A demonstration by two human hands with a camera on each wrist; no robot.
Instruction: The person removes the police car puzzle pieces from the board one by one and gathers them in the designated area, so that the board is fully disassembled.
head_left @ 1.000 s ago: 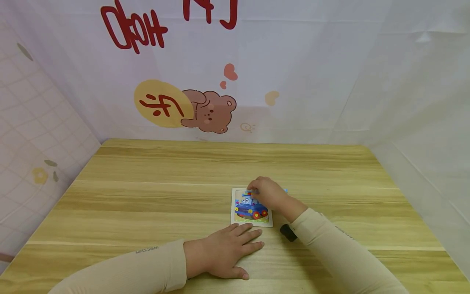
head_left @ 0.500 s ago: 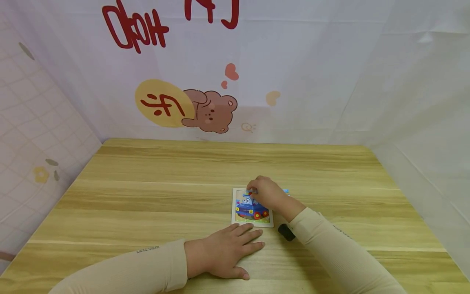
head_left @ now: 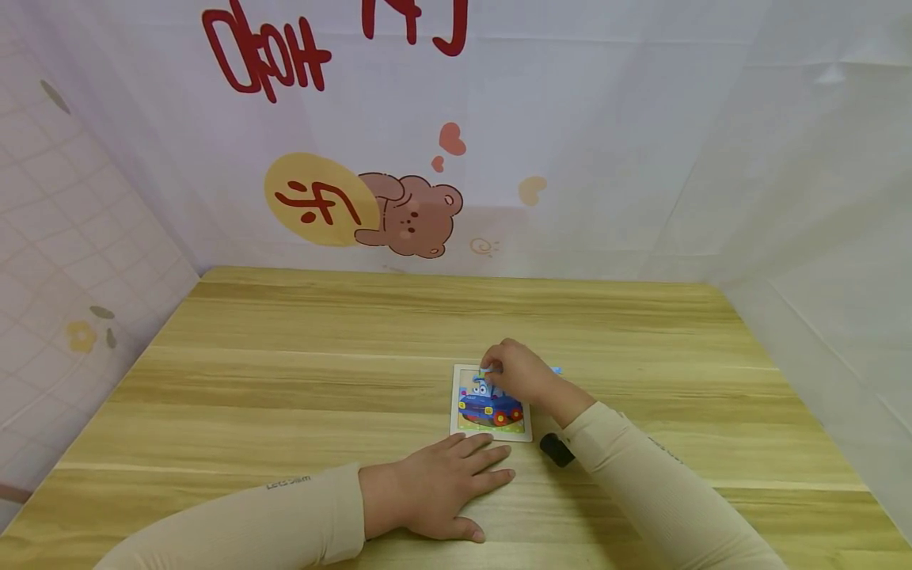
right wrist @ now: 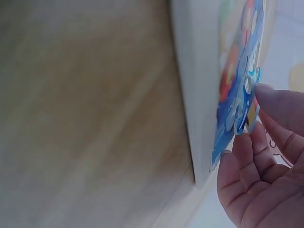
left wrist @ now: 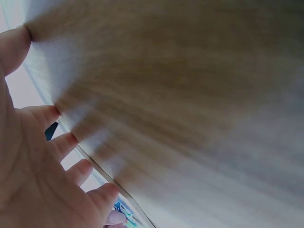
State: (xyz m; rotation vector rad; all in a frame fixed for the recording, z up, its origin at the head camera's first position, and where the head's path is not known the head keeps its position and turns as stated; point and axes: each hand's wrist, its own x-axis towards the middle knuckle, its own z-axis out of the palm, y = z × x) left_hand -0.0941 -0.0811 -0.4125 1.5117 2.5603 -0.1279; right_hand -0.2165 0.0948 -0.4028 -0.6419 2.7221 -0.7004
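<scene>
A jigsaw puzzle (head_left: 492,412) of a blue cartoon car lies in a pale frame (head_left: 454,404) on the wooden table. Above its upper part my right hand (head_left: 523,376) pinches a puzzle piece (right wrist: 249,102) between thumb and fingertips; in the right wrist view this piece is tilted against the picture. The right hand hides the puzzle's upper right part. My left hand (head_left: 442,483) lies flat, palm down, fingers spread, its fingertips by the frame's near edge. In the left wrist view, the fingertips (left wrist: 78,171) touch the tabletop beside the frame.
Something light blue (head_left: 556,370), mostly hidden, shows behind the right wrist. A small black object (head_left: 556,450) sits beside the right sleeve. White cloth walls (head_left: 606,158) with a printed bear (head_left: 416,218) stand around the wooden table (head_left: 285,332).
At the right fingertips, red showed on the piece before; now yellow-green shows, so it has turned a little. The right hand stays over the same spot. The left hand has not moved.
</scene>
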